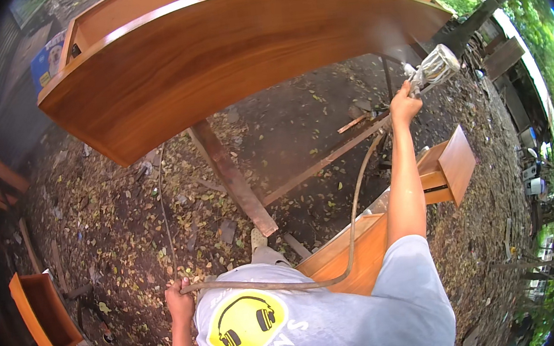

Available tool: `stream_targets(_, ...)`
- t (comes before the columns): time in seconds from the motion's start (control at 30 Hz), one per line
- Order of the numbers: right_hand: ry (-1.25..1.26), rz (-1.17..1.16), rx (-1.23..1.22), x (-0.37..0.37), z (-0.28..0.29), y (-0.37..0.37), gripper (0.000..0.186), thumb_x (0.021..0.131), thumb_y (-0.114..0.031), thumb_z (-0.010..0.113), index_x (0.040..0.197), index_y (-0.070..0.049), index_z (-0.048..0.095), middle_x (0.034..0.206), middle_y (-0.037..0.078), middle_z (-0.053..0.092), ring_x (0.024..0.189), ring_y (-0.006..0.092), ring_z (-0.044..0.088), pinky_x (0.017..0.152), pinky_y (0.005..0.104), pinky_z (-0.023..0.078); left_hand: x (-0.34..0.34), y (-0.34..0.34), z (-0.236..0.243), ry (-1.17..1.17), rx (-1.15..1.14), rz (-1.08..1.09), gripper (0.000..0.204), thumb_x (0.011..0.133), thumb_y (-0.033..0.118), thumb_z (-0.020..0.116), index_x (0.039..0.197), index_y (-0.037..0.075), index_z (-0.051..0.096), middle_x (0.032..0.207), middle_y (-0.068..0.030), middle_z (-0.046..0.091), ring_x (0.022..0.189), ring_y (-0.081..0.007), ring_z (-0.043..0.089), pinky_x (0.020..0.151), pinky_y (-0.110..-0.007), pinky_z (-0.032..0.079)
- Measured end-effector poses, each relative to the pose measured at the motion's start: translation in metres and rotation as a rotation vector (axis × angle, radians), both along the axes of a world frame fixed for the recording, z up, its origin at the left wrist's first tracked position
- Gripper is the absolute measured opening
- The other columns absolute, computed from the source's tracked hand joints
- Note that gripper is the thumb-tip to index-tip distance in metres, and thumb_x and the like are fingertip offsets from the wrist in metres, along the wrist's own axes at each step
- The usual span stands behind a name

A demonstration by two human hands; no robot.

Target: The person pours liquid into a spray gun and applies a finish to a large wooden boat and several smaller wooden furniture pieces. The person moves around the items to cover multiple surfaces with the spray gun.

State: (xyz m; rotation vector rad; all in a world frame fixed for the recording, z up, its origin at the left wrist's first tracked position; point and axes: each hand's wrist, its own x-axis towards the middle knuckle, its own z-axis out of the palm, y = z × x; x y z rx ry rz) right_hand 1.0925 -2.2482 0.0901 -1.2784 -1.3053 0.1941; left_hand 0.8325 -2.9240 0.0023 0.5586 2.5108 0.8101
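The person's right hand (406, 105) is gripping a spray gun (419, 78) at the far right, fingers closed around it; whether one is pressing the trigger is too small to tell. A pale haze (389, 34) is hanging between the gun and the right end of a large glossy wooden panel (225, 60), which is spanning the far side of the scene. The left hand (180, 301), near and left, is holding a hose (353, 226) in a closed fist, and the hose is looping across the shirt (346, 321) toward the gun.

The step in hand is seemingly spraying the panel's face. Doing it well is likely depending on moving the gun parallel to that face, at even distance and speed, overlapping passes and running beyond the right edge before reversing; lingering there is risking drips. The left hand should be giving slack, holding the hose clear of the panel.
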Motion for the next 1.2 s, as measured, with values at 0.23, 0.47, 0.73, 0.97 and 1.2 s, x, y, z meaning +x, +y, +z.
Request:
stream_targets(0.23,-0.024,-0.128,-0.129,-0.006,0.013,-0.018,0.036,0.091,-0.025,0.064,0.092,0.011,0.067,0.084,0.028,0.069,0.083,0.0438,0.068,0.072,0.0488,0.050,0.003,-0.007,0.013,-0.049,0.045,0.063,0.038,0.098,0.026,0.057,0.074,-0.003,0.061,0.057,-0.0210,0.052,0.050,-0.0317,0.047,0.052,-0.043,0.037)
stream_targets(0.47,0.354,0.469,-0.389,-0.032,0.006,-0.170,0.028,0.095,-0.028,0.066,0.088,-0.002,0.066,0.063,0.001,0.058,0.045,0.0065,0.049,0.040,0.0231,0.035,-0.009,-0.046,-0.007,-0.051,0.045,0.007,0.037,0.096,0.025,0.059,0.074,-0.005,0.062,0.058,-0.0216,0.054,0.052,-0.0338,0.050,0.054,-0.044,0.039)
stream_targets(0.73,0.225,0.837,-0.457,-0.104,0.011,-0.352,0.032,0.099,-0.025,0.061,0.077,-0.002,0.055,0.063,0.000,0.051,0.045,0.0051,0.043,0.040,0.0224,0.032,-0.026,-0.098,0.005,-0.063,-0.029,-0.017,0.038,0.096,0.027,0.060,0.076,-0.004,0.063,0.066,-0.0256,0.057,0.059,-0.0394,0.054,0.059,-0.045,0.042)
stream_targets(0.97,0.229,1.273,-0.421,-0.156,-0.004,-0.445,0.013,0.095,-0.013,0.066,0.088,-0.003,0.064,0.068,-0.003,0.057,0.053,0.0033,0.047,0.044,0.0225,0.035,-0.024,-0.143,0.005,-0.054,-0.041,0.016,0.042,0.097,0.031,0.058,0.073,-0.003,0.061,0.063,-0.0250,0.055,0.060,-0.0436,0.054,0.058,-0.046,0.042)
stream_targets(1.2,0.062,1.240,-0.124,-0.176,-0.014,-0.425,0.012,0.094,-0.013,0.067,0.089,-0.002,0.065,0.069,-0.004,0.058,0.056,0.0023,0.047,0.049,0.0217,0.037,-0.017,-0.137,-0.003,-0.086,-0.101,0.037,0.042,0.097,0.034,0.057,0.077,-0.002,0.061,0.069,-0.0252,0.059,0.070,-0.0458,0.060,0.063,-0.049,0.044)
